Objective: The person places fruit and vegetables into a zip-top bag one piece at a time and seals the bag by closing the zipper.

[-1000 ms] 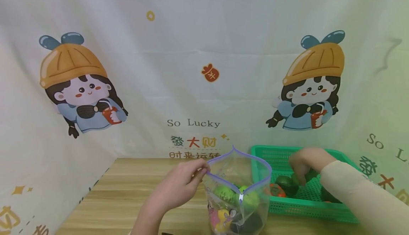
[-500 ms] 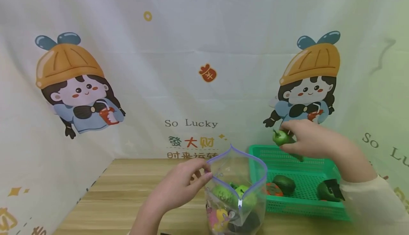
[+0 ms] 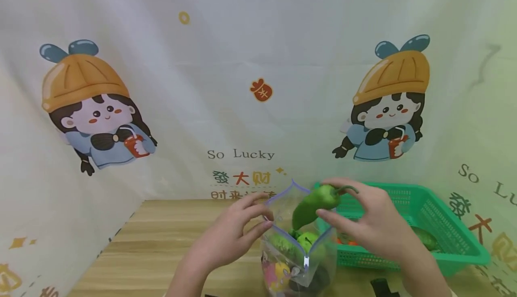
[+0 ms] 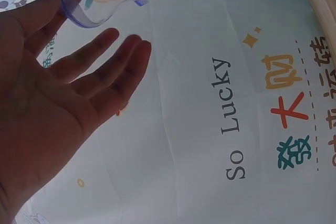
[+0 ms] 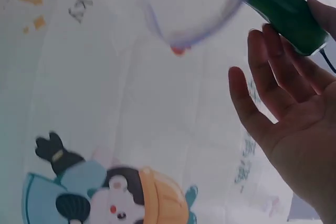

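Note:
My right hand (image 3: 375, 218) holds a long green pepper (image 3: 313, 205) near its stem end, between thumb and fingers. The pepper slants down, its tip over the mouth of a clear zip bag (image 3: 295, 270) with a purple rim. At the rim's left side, my left hand (image 3: 228, 232) pinches the edge between thumb and finger, its other fingers spread loosely. A bumpy green vegetable (image 3: 282, 245), a light green round one (image 3: 308, 239) and something dark lie inside the bag. In the right wrist view the pepper (image 5: 289, 17) shows beside the blurred bag rim.
A green plastic basket (image 3: 456, 257) stands right of the bag, partly behind my right hand. A dark green vegetable (image 3: 425, 238) and a bit of something red show in it. The wooden table (image 3: 161, 243) reaches back to a printed cloth backdrop (image 3: 202, 86).
My right hand has lifted the green pepper from the basket and carried it left to the bag's mouth, turning it tip down. My left hand stays at the rim.

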`<state>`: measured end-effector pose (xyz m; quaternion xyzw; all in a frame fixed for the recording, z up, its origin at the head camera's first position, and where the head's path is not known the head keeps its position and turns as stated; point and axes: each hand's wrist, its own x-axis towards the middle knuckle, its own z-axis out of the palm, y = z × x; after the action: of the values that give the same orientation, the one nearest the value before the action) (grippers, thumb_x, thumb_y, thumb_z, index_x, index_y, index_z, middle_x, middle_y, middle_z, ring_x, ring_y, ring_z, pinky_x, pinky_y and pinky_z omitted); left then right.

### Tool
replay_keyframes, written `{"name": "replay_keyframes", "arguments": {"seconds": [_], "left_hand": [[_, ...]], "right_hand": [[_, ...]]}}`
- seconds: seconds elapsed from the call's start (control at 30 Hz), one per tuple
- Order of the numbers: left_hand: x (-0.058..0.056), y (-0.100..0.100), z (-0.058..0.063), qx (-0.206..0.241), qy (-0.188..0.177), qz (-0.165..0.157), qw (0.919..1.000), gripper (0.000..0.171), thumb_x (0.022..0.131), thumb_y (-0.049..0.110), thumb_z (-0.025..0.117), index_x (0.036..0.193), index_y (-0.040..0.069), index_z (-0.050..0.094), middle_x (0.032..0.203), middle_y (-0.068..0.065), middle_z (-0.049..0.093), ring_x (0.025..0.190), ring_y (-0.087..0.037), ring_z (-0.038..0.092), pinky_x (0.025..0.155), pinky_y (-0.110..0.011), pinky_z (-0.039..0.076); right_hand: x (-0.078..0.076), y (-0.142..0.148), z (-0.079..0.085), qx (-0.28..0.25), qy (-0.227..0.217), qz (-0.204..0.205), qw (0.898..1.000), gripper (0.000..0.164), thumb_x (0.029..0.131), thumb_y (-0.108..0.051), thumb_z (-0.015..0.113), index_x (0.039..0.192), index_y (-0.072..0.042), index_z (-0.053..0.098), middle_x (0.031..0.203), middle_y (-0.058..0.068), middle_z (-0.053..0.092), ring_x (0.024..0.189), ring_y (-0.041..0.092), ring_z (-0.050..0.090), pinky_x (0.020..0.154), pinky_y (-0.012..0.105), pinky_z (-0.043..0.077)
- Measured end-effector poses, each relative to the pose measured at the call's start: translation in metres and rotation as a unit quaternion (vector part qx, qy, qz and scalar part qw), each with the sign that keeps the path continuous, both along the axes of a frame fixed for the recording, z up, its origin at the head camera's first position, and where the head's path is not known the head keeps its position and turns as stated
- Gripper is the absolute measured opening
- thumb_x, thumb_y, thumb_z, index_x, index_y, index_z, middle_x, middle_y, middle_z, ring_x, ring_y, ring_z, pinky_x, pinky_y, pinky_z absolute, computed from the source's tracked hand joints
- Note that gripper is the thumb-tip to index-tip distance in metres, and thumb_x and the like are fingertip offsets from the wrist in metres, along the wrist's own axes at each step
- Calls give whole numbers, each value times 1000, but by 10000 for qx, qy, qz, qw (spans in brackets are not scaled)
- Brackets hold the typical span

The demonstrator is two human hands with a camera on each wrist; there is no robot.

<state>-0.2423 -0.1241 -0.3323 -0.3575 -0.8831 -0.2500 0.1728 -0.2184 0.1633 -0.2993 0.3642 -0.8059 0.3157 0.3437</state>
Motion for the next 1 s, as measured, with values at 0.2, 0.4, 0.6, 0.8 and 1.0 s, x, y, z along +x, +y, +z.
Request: {"name": "replay_keyframes", "arguments": {"seconds": [0.2, 0.4, 0.6, 0.8, 1.0], "left_hand": [[1, -2, 3, 49, 630, -191, 9978, 4, 93, 24, 64, 94, 28, 65, 143, 5, 43, 131, -17, 38, 103, -40, 41], [0, -4, 5, 182, 653, -214, 9975, 8, 93, 18, 64, 94, 26, 64, 138, 9, 46, 122, -10, 47, 95, -33, 49], [0, -5, 4, 117, 394, -132, 9991, 8, 95, 20, 62, 97, 27, 63, 135, 9, 50, 114, -6, 53, 90, -30, 52], [3, -6, 4, 68, 151, -99, 9998, 7, 95, 20, 62, 96, 27, 62, 136, 5, 51, 103, -2, 58, 89, -30, 52], [3, -6, 4, 61, 87, -51, 9999, 7, 95, 20, 62, 96, 27, 63, 136, 4, 52, 110, -7, 56, 91, -31, 51]], "right_hand": [[-6, -27, -10, 398, -626, 342, 9967, 39, 84, -37, 73, 118, -25, 60, 90, -19, 64, 83, 0, 59, 55, 20, 51], [-9, -39, -20, 510, -1802, -1, 9823, 30, 87, -49, 66, 103, -25, 60, 75, -20, 64, 72, -3, 61, 60, 24, 54], [-15, -43, -28, 1232, -2147, 85, 9688, 25, 95, -52, 52, 87, -30, 59, 70, -23, 59, 70, -1, 56, 75, 34, 52], [-20, -43, -36, 2122, -2232, 710, 9487, 41, 102, -50, 38, 69, -30, 53, 57, -20, 39, 53, -2, 44, 104, 64, 27], [-20, -50, -39, 1844, -1842, 476, 9643, 36, 101, -50, 40, 73, -32, 55, 59, -21, 44, 53, -2, 43, 68, 29, 52]]}}
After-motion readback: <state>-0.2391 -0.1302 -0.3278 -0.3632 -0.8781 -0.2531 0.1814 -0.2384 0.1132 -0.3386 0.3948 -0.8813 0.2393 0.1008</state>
